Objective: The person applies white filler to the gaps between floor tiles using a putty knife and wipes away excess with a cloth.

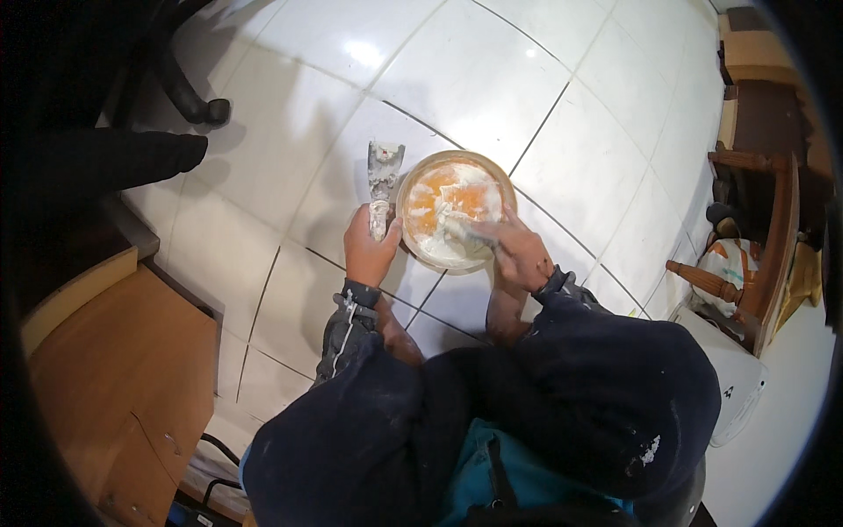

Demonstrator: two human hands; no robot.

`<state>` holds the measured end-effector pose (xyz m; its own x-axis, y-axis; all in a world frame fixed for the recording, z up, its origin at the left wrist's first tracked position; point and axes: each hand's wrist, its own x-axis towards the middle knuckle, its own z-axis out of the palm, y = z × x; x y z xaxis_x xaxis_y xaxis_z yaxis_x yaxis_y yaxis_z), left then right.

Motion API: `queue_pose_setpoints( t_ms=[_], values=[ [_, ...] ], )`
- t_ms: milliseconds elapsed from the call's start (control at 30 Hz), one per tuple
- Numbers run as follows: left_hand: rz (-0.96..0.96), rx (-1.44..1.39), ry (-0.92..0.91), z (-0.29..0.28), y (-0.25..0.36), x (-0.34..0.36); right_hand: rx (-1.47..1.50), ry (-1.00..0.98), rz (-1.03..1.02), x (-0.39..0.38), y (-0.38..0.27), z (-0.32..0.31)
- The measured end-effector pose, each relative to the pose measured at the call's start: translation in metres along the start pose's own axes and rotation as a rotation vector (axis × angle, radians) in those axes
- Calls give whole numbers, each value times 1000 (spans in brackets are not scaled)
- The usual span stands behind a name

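Note:
A round tub (463, 156) with an orange inside stands on the floor in front of me, smeared with thick white paste (446, 213). My left hand (371, 252) is closed round the handle of a putty knife (384, 165), whose paste-caked blade points away from me. That hand's thumb side lies against the tub's left wall. At the right rim, my right hand (524, 256) grips a second putty knife (474, 234). Its blade reaches down into the paste and is partly hidden by it.
White tiles (334, 114) with dark joints surround the tub. A wooden cabinet (132, 378) stands at my left, with a black chair leg (189, 92) farther off. Wooden furniture with turned legs (707, 281) lines the right side, beside a white box-like thing (733, 378). My bare feet (507, 312) flank the tub.

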<state>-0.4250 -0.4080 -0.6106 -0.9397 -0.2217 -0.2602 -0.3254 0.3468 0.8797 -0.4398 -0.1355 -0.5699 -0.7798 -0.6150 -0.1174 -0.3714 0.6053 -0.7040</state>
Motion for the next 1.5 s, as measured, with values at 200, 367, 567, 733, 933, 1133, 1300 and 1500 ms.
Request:
queue_pose_setpoints(
  t_ms=[200,367,567,733,933,1133,1300,1500],
  values=[
    [-33,17,-26,11,-11,-3,959,300,466,9,11,2],
    [-126,-20,68,9,-9,-5,1287,333,595,12,14,-6],
    [-278,-276,89,3,8,-5,1269,264,608,3,17,1],
    [-245,-302,27,-23,5,-5,1264,350,572,7,10,7],
    [77,-125,-28,-29,3,7,757,299,468,13,30,0],
    [384,211,-148,-40,15,41,759,263,458,16,41,2],
    [497,435,-223,-49,15,57,544,332,388,23,37,4],
    [462,543,-254,-54,1,67,419,278,406,31,27,-10]
  ],
)
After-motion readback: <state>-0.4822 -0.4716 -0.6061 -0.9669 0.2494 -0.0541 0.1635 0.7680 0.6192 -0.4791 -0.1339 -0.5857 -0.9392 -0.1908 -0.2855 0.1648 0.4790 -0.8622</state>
